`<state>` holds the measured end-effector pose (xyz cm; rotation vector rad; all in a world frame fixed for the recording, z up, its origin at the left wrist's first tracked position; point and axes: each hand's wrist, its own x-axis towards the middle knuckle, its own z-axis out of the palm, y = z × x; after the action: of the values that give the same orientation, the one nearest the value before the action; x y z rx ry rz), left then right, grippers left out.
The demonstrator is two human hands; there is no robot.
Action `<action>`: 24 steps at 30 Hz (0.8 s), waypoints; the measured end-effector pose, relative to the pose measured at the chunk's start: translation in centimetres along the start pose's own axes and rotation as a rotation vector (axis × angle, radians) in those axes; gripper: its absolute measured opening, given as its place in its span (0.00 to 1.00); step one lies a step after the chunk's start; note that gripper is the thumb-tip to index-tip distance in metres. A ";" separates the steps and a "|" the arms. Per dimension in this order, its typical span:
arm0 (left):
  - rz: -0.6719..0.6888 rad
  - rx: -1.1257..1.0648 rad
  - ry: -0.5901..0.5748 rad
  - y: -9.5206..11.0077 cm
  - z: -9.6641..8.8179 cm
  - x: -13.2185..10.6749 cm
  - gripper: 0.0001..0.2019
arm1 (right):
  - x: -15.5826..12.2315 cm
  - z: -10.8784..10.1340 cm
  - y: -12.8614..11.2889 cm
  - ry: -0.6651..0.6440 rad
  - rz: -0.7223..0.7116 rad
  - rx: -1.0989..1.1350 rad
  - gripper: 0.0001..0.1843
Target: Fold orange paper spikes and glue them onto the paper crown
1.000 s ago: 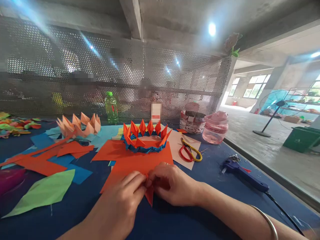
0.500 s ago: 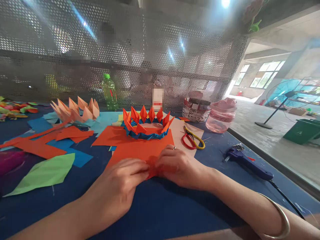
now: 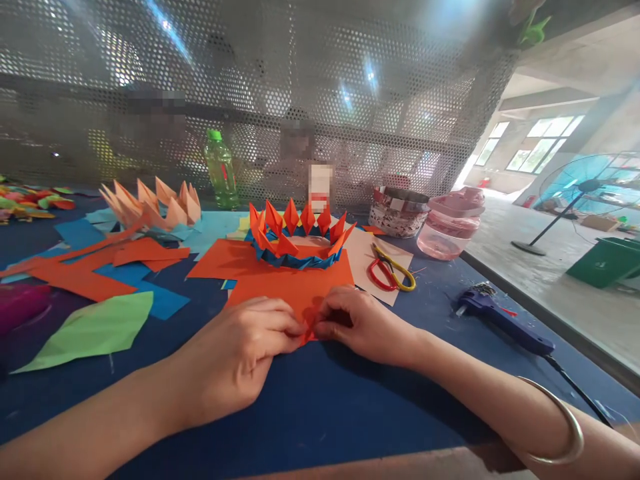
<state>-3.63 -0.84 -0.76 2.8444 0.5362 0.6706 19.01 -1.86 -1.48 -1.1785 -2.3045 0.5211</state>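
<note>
Orange paper [image 3: 309, 335], a small folded piece, is pinched between the curled fingertips of the left hand [image 3: 233, 353] and right hand [image 3: 363, 327], both gripping firmly enough to hide most of its creases. It sits at the near edge of a larger orange sheet [image 3: 295, 283] on the blue tabletop [image 3: 310, 413]. With so little paper showing between the fingers, uneven pressure could skew the fold or crumple its point. A careless forward reach could knock the orange-and-blue origami crown [image 3: 293, 248], and the right forearm could snag the cord of the blue hot glue gun [image 3: 500, 330]
</note>
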 end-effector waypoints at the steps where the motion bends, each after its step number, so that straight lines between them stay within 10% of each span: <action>1: 0.001 -0.005 -0.010 -0.1 -0.1 0.0 0.20 | 0.0 0.0 -0.2 0.006 0.016 -0.014 0.03; 24: -0.029 -0.100 0.018 0.1 -0.3 0.1 0.18 | -0.1 0.8 -1.0 0.060 0.163 -0.123 0.07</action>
<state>-3.65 -0.89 -0.44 2.7346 0.5302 0.6988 17.93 -2.55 -1.64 -1.4303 -2.2276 0.4003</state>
